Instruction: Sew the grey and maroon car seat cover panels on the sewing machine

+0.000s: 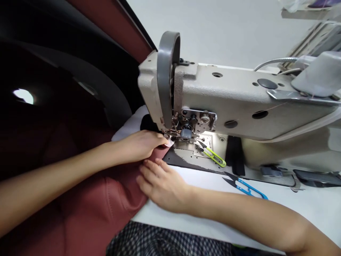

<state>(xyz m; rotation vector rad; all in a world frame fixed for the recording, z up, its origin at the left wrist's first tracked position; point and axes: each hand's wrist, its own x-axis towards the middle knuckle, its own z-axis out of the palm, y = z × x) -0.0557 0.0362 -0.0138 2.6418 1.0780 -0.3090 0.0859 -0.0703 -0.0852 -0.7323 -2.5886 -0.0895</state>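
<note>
A beige industrial sewing machine [234,103] stands on a white table [301,206]. Dark red leather-like material [106,202] lies in front of it, its edge running under the presser foot [170,135]. My left hand [141,144] rests on the red material right at the presser foot, fingers curled and pressed down on it. My right hand [160,185] lies flat on the material's near edge, fingers stretched out toward the needle area.
Yellow-green thread snips [213,155] lie on the machine bed under the arm. Blue thread snips [246,187] lie on the table to the right. Dark bulky material fills the left side. Checked cloth [165,241] shows at the bottom edge.
</note>
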